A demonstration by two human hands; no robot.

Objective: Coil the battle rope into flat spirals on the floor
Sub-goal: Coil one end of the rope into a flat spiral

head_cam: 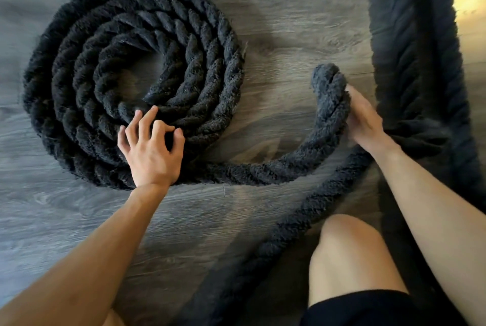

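1. Rope, thick, black and of twisted fibre, the battle rope (131, 23), lies wound in a flat spiral of about five turns on the grey wood-grain floor (276, 23), left of centre in the head view. The spiral has a small open eye at its middle.
2. A loose length (263, 170) leaves the spiral's near edge and sweeps right in an open arc, not yet laid against the outer turn. More of the same rope runs in straight strands (399, 36) along the right edge.
3. The left hand (152, 152) rests on the spiral's near turns, likely to pin the coils flat so they do not shift as the next turn is fed round.
4. Its fingers are spread and half bent. The fingertips (153, 110) press on the inner turns and nothing is gripped.
5. The right hand (364, 118) lies against the outer side of the arc's bend, apparently steering it towards the spiral.
6. That hand is blurred: its fingers run along the rope, but whether the thumb hooks round cannot be told.
7. A bare knee (349, 246) is in the foreground.
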